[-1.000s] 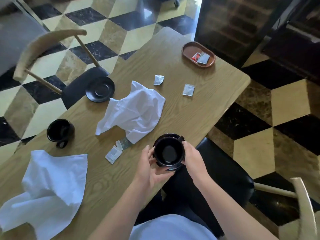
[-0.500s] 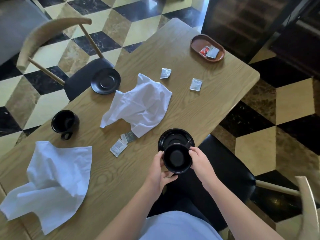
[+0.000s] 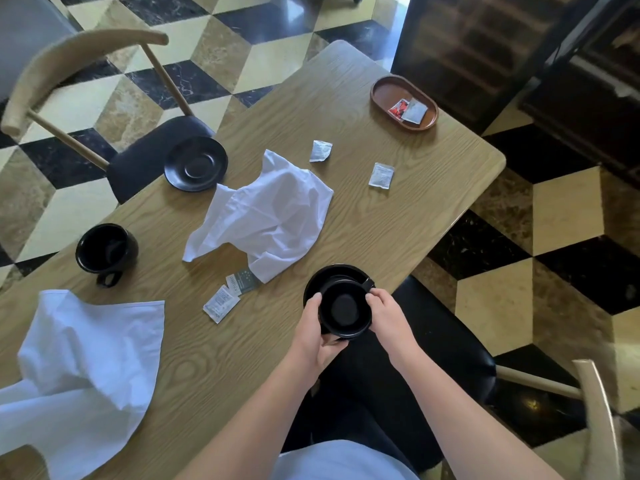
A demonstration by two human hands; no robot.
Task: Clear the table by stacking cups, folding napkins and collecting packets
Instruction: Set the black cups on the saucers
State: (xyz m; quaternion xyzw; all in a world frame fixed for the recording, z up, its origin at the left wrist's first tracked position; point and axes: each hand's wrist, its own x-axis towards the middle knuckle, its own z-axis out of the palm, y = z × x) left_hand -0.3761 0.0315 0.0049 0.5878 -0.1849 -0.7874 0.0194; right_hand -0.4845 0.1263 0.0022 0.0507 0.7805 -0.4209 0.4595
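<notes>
Gripping one black cup between both hands, left hand and right hand, above its saucer at six o'clock, the person has barely begun: second cup unstacked, napkins crumpled, packets scattered on the tabletop.

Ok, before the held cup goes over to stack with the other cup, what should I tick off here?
1. Both hands grip the held cup, left hand and right hand: ok.
2. Held cup clear of its saucer: cannot tell, they overlap in this view.
3. Held cup empty: ok, only a dark bottom shows.
4. Other cup upright, nothing on top: ok.
5. Other cup empty: cannot tell, inside too dark.
6. Way between the cups: not ok, packets and a napkin lie on the table along it.
</notes>
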